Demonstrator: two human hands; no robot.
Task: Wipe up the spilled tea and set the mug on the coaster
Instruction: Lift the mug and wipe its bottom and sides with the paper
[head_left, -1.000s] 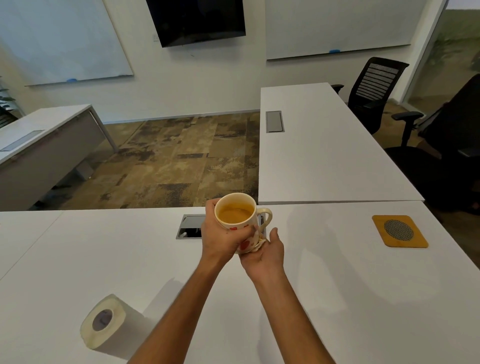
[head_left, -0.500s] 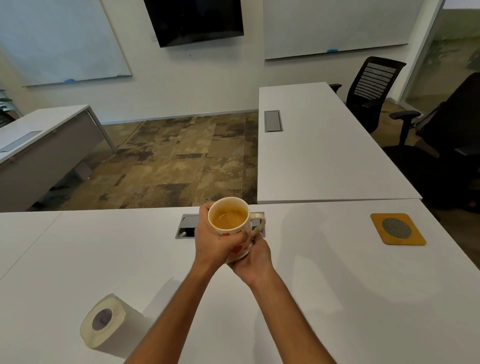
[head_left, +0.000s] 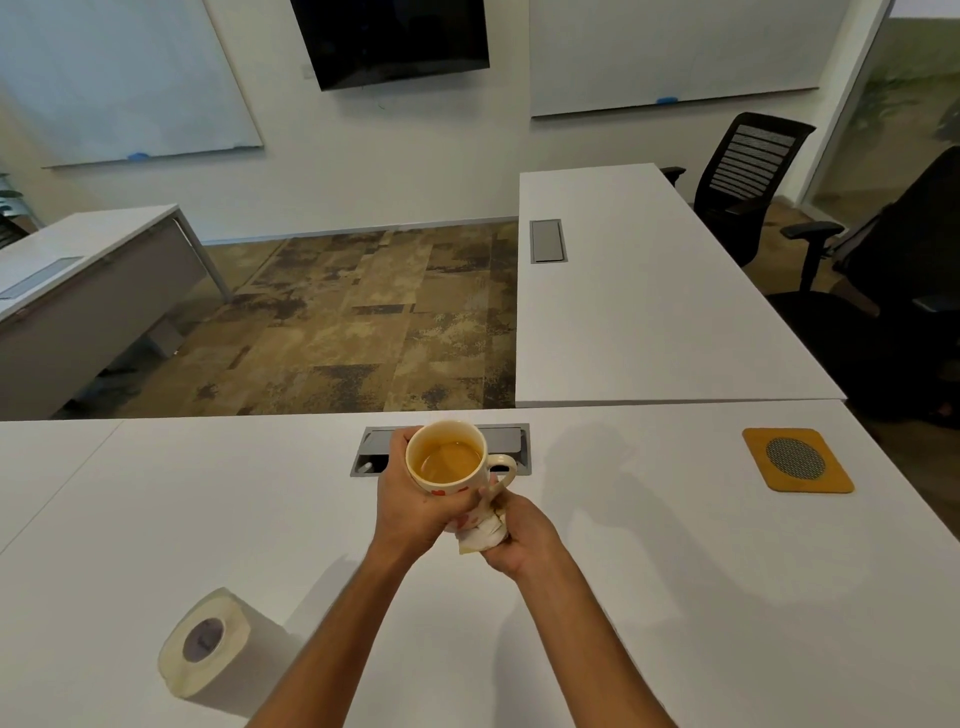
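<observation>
Head view, taking the mug (head_left: 448, 462) as the landmark: far to its left and nearer the viewer, one roll of tissue paper (head_left: 208, 643) lies on its side on the white table (head_left: 701, 597), with bare tabletop all round it and the table's far edge running straight across behind. Between roll and mug the surface is open. The left hand (head_left: 415, 506) has its fingers wrapped round the mug's left side and holds it lifted off the table, slightly tilted, with tea inside below the rim. Just behind the mug one grey cable hatch (head_left: 441, 449) is set into the tabletop, close to that far edge. Just below and right of the mug, the right hand (head_left: 519, 535) is closed on one crumpled, stained tissue (head_left: 483, 532) pressed against the mug's lower side beneath the handle; whether it touches the base I cannot quite tell. Right of the mug lies a wide clear stretch of table, then one yellow coaster (head_left: 797, 460) with a dark round centre, well apart from the mug and near the table's right edge. Behind and right of the mug a second white table (head_left: 649, 322) butts against the first. Beyond that stand two black chairs (head_left: 748, 176).
</observation>
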